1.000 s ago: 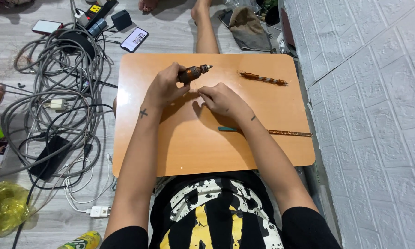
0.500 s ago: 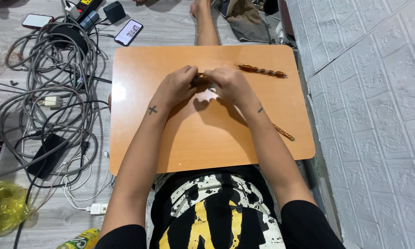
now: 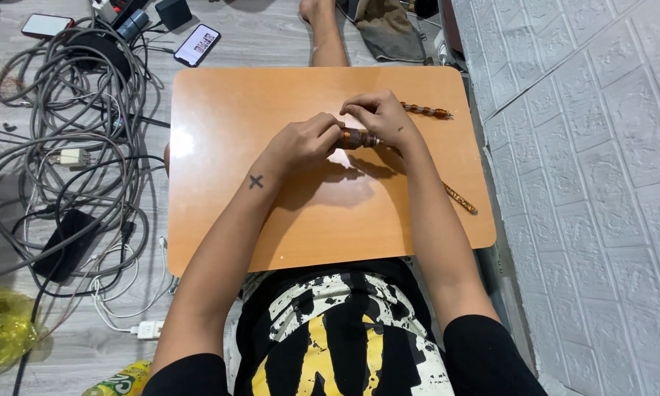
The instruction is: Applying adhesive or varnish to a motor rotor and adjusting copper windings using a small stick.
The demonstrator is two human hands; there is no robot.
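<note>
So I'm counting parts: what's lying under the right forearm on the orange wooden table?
A thin brown beaded rod pokes out from under the right forearm on the table; its upper end is covered.

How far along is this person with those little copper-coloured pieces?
Done: nothing looks clearly finished. In hand: both hands, left hand and right hand, grip one copper-wound cylinder over the table. Left: two rods wait untouched, a beaded one and another beside the right forearm.
</note>
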